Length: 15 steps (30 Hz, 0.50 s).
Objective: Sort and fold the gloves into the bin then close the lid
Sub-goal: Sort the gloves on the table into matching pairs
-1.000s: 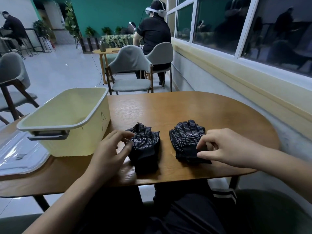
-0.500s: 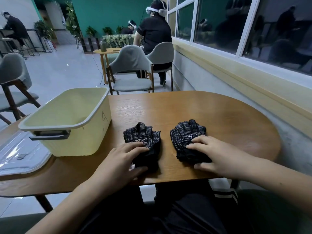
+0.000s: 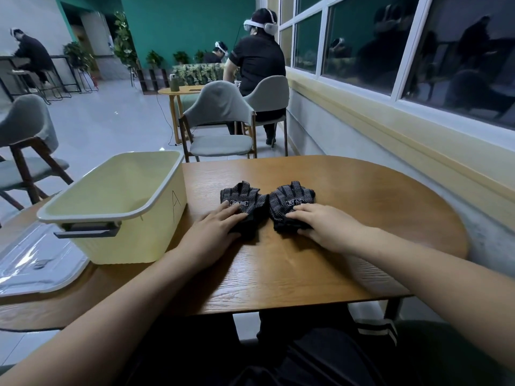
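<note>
Two black dotted gloves lie side by side on the wooden table (image 3: 362,190), their inner edges touching. My left hand (image 3: 214,229) rests flat on the cuff end of the left glove (image 3: 242,195), fingers spread over it. My right hand (image 3: 320,224) lies on the cuff end of the right glove (image 3: 292,195), fingers curled around its near edge. A pale yellow bin (image 3: 156,201) marked "A" stands open to the left of the gloves, nothing visible inside. Its clear lid (image 3: 36,263) lies flat on the table left of the bin.
Grey chairs (image 3: 220,115) stand beyond the table's far edge, and another at the left. A wall with a window ledge runs along the right side. People sit at other tables in the background.
The two gloves have been slid together and farther from me until they touch. Both hands moved forward and inward with them and now lie on their cuffs.
</note>
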Each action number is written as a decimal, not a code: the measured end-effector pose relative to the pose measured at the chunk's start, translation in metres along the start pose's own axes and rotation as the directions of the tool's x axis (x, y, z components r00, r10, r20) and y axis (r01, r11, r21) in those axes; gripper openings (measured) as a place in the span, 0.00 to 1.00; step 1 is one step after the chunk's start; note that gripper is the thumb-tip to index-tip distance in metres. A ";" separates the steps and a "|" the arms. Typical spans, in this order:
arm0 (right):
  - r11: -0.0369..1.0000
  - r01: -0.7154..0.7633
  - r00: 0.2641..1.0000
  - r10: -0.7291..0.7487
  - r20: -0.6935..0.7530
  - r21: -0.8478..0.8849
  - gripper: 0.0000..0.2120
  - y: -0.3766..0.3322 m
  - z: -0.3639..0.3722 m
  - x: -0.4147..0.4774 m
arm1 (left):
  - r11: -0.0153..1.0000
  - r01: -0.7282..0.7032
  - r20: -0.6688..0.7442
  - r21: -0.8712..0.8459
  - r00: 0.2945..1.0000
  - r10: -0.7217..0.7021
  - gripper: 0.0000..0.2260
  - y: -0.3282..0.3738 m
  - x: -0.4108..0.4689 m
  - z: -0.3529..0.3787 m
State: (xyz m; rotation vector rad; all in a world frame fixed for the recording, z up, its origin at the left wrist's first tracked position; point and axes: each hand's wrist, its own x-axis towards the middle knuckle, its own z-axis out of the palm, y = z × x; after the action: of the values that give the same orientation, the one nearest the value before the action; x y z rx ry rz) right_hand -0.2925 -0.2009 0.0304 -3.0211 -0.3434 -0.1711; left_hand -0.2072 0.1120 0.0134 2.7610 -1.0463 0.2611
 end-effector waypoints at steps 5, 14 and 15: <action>0.994 -0.028 0.998 0.032 -0.044 0.101 0.23 0.001 0.006 0.041 | 0.992 0.102 0.015 -0.072 0.995 -0.101 0.24 -0.018 0.038 0.014; 0.960 -0.108 0.978 0.149 -0.145 0.259 0.21 -0.009 0.032 0.085 | 0.964 0.225 0.052 -0.144 0.974 -0.220 0.23 -0.033 0.072 0.025; 0.957 -0.110 0.975 0.157 -0.160 0.268 0.21 -0.009 0.034 0.088 | 0.960 0.233 0.049 -0.154 0.972 -0.228 0.23 -0.034 0.075 0.026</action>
State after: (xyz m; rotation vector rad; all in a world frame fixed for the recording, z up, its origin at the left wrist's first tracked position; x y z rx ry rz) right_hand -0.2061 -0.1693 0.0083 -2.7330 -0.1310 -0.3560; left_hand -0.1268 0.0832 0.0018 2.7152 -0.7074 0.0975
